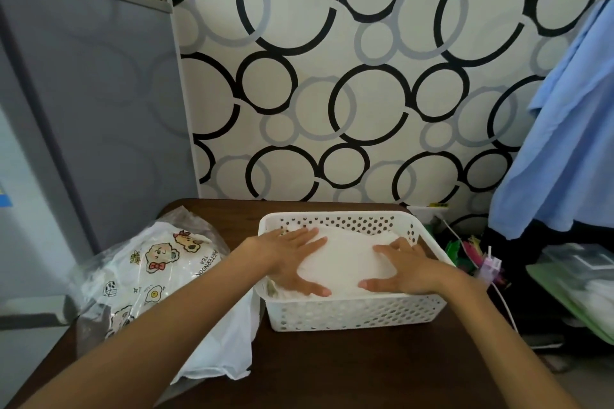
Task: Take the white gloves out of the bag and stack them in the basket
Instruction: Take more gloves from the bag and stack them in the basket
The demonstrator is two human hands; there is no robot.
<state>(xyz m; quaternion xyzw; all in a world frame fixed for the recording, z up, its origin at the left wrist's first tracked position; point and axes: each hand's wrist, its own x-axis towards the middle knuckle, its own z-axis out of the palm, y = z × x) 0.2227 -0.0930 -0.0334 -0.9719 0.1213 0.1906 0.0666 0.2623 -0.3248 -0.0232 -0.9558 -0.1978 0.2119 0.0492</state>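
Note:
A white perforated plastic basket [355, 312] stands on the dark wooden table. Inside it lies a flat stack of white gloves [347, 262]. My left hand [292, 259] rests flat on the stack's left side, fingers spread. On the right side my right hand [402, 271] also lies flat, thumb pointing inward. Neither hand grips anything. To the left of the basket lies a clear plastic bag [156, 272] printed with cartoon bears and eggs, white contents showing through it. My left forearm crosses over the bag's lower part.
The table [349, 372] abuts a wall with black and grey circles. A grey cabinet [93, 109] stands at the left. Blue cloth [564, 143] hangs at the right, above a green tray [571, 289] and small clutter with a white cable [501, 299].

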